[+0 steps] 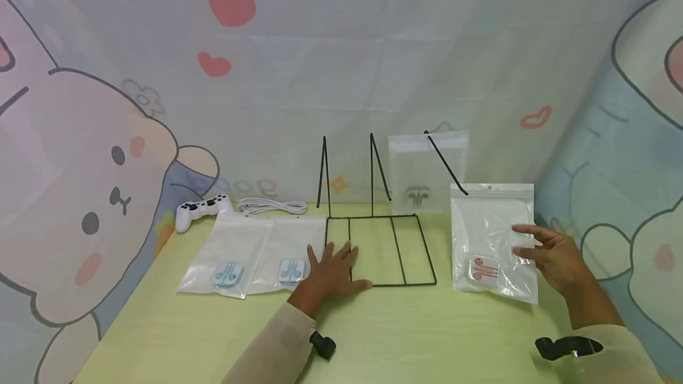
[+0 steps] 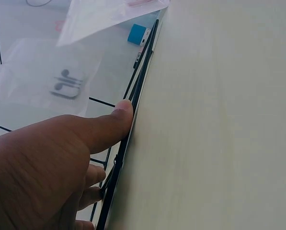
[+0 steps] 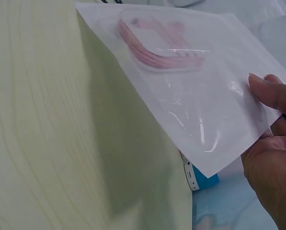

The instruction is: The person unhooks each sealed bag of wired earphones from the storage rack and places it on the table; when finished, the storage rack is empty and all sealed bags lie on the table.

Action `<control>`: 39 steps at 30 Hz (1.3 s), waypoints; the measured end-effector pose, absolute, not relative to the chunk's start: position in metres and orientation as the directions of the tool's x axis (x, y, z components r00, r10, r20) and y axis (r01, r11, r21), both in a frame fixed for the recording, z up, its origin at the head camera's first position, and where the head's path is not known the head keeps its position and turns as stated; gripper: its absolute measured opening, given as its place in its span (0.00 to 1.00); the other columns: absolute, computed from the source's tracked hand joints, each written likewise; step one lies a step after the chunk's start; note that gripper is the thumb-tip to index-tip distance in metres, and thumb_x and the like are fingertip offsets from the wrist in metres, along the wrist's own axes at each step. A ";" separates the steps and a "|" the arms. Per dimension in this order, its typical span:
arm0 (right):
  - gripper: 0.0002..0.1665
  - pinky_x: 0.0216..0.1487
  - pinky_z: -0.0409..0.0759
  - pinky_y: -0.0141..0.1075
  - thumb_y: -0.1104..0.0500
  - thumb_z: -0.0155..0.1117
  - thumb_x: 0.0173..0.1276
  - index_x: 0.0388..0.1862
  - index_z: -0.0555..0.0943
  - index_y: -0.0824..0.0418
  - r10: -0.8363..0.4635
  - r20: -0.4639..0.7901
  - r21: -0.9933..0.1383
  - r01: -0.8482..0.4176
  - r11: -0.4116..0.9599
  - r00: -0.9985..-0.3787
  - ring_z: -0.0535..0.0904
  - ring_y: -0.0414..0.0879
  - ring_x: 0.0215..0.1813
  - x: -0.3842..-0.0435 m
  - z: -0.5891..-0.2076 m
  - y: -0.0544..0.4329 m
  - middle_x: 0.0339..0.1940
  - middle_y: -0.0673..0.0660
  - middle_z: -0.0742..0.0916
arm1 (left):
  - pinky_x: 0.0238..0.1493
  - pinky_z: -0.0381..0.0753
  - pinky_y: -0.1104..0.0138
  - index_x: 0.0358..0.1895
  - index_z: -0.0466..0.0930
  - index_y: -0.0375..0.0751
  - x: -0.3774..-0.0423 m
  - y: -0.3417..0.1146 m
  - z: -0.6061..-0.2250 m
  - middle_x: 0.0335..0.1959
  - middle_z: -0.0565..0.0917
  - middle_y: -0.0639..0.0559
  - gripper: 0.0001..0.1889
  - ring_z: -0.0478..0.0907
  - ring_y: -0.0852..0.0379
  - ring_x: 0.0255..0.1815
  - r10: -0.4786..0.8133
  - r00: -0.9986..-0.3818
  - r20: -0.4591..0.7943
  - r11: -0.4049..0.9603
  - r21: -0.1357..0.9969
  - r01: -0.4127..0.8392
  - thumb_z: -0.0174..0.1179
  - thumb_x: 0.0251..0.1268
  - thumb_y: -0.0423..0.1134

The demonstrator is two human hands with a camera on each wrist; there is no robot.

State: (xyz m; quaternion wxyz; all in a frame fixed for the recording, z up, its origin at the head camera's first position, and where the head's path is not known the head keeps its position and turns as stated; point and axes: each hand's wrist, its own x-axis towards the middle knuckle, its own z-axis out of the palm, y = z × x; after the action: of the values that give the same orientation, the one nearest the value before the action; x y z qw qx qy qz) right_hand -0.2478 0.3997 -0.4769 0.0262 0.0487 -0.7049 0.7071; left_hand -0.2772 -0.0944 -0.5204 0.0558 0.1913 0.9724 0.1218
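Note:
My right hand (image 1: 557, 256) pinches the right edge of a clear zip bag (image 1: 491, 224), thumb on its front in the right wrist view. Pink earphones (image 1: 484, 270) in a small case lie low inside it. The bag is upright, and the front tip of a black wire rack's right hook (image 1: 447, 165) overlaps its top left corner. Farther back on that hook hangs another zip bag (image 1: 427, 162) with dark earphones (image 1: 418, 197). With fingers spread, my left hand (image 1: 332, 271) rests on the left part of the rack's wire base (image 1: 397, 248), its thumb on the front rod.
Two zip bags with blue earphones, a left one (image 1: 235, 242) and a right one (image 1: 285, 236), lie flat left of the rack. Behind them are a white game controller (image 1: 200, 211) and a coiled white cable (image 1: 272, 205). A printed cloth (image 1: 320, 70) backs the table.

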 end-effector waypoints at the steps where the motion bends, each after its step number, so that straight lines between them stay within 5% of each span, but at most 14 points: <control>1: 0.34 0.45 0.85 0.23 0.77 0.71 0.70 0.71 0.87 0.54 -0.021 0.086 -0.996 -0.086 -0.001 -0.996 0.76 0.30 0.62 -0.248 -0.477 0.400 0.94 0.57 0.52 | 0.79 0.38 0.18 0.88 0.63 0.52 -0.278 -0.094 -0.521 0.90 0.63 0.50 0.50 0.54 0.31 0.91 0.386 -0.921 -0.061 0.898 0.255 0.359 0.56 0.71 0.78; 2: 0.35 0.48 0.86 0.23 0.77 0.71 0.71 0.73 0.85 0.54 -0.019 0.072 -0.997 -0.072 -0.007 -0.997 0.71 0.32 0.73 -0.247 -0.478 0.401 0.95 0.56 0.43 | 0.79 0.38 0.18 0.88 0.63 0.52 -0.278 -0.094 -0.521 0.90 0.63 0.50 0.50 0.54 0.31 0.91 0.386 -0.921 -0.060 0.898 0.255 0.359 0.56 0.71 0.78; 6: 0.38 0.47 0.86 0.23 0.80 0.70 0.69 0.74 0.84 0.54 0.020 0.067 -0.994 -0.069 -0.084 -0.998 0.71 0.33 0.75 -0.246 -0.479 0.404 0.94 0.53 0.39 | 0.79 0.37 0.18 0.88 0.63 0.52 -0.277 -0.094 -0.520 0.90 0.63 0.50 0.50 0.54 0.31 0.91 0.386 -0.921 -0.058 0.895 0.266 0.359 0.56 0.71 0.78; 8: 0.38 0.45 0.88 0.25 0.82 0.68 0.68 0.72 0.86 0.54 0.032 0.077 -0.985 -0.081 -0.154 -0.996 0.79 0.33 0.67 -0.245 -0.479 0.406 0.94 0.51 0.57 | 0.79 0.37 0.18 0.88 0.63 0.52 -0.276 -0.095 -0.520 0.90 0.63 0.50 0.50 0.53 0.31 0.91 0.386 -0.921 -0.058 0.894 0.271 0.358 0.57 0.71 0.78; 10: 0.38 0.44 0.90 0.29 0.84 0.67 0.68 0.69 0.88 0.54 0.039 0.083 -0.974 -0.089 -0.208 -0.996 0.85 0.32 0.56 -0.245 -0.478 0.407 0.83 0.46 0.76 | 0.79 0.37 0.18 0.88 0.63 0.52 -0.276 -0.095 -0.520 0.90 0.62 0.50 0.51 0.53 0.31 0.91 0.386 -0.921 -0.059 0.894 0.270 0.357 0.56 0.71 0.78; 13: 0.36 0.43 0.92 0.34 0.84 0.67 0.68 0.67 0.89 0.54 0.034 0.078 -0.963 -0.085 -0.255 -0.996 0.90 0.37 0.48 -0.247 -0.476 0.409 0.59 0.35 0.88 | 0.80 0.37 0.18 0.88 0.62 0.52 -0.276 -0.095 -0.519 0.90 0.62 0.50 0.51 0.52 0.31 0.91 0.383 -0.921 -0.065 0.897 0.264 0.355 0.56 0.71 0.78; 14: 0.36 0.43 0.92 0.35 0.84 0.66 0.68 0.66 0.89 0.54 0.029 0.083 -0.962 -0.088 -0.258 -0.996 0.90 0.37 0.48 -0.248 -0.476 0.410 0.57 0.35 0.89 | 0.80 0.37 0.18 0.88 0.61 0.52 -0.276 -0.095 -0.519 0.90 0.61 0.50 0.51 0.52 0.32 0.91 0.382 -0.921 -0.069 0.898 0.262 0.353 0.56 0.71 0.78; 22: 0.34 0.40 0.92 0.33 0.85 0.65 0.68 0.62 0.91 0.55 0.023 0.097 -0.957 -0.100 -0.273 -0.995 0.91 0.39 0.44 -0.256 -0.482 0.407 0.53 0.39 0.90 | 0.80 0.36 0.19 0.89 0.60 0.52 -0.275 -0.093 -0.518 0.91 0.60 0.50 0.51 0.51 0.31 0.92 0.377 -0.922 -0.087 0.901 0.266 0.343 0.56 0.72 0.78; 31: 0.32 0.41 0.92 0.35 0.79 0.66 0.73 0.62 0.91 0.46 -0.041 -0.020 -0.981 0.028 -0.190 -0.999 0.90 0.38 0.45 -0.267 -0.488 0.394 0.52 0.35 0.88 | 0.80 0.38 0.19 0.88 0.62 0.50 -0.273 -0.092 -0.513 0.90 0.62 0.50 0.50 0.53 0.32 0.91 0.379 -0.922 -0.078 0.901 0.260 0.348 0.57 0.72 0.77; 39: 0.34 0.48 0.92 0.34 0.72 0.75 0.70 0.68 0.88 0.44 -0.019 -0.131 -0.989 0.132 -0.063 -0.991 0.87 0.33 0.51 -0.278 -0.497 0.382 0.66 0.38 0.77 | 0.80 0.39 0.19 0.88 0.62 0.50 -0.273 -0.093 -0.512 0.90 0.62 0.49 0.51 0.53 0.32 0.91 0.378 -0.923 -0.070 0.898 0.272 0.346 0.58 0.72 0.77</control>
State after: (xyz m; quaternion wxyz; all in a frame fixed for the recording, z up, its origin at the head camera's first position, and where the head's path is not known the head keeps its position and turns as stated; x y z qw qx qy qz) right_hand -0.2785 0.3823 -0.4965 -0.0519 -0.0416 -0.6824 0.7279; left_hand -0.2728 -0.0926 -0.5123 0.0605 0.1862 0.9722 0.1285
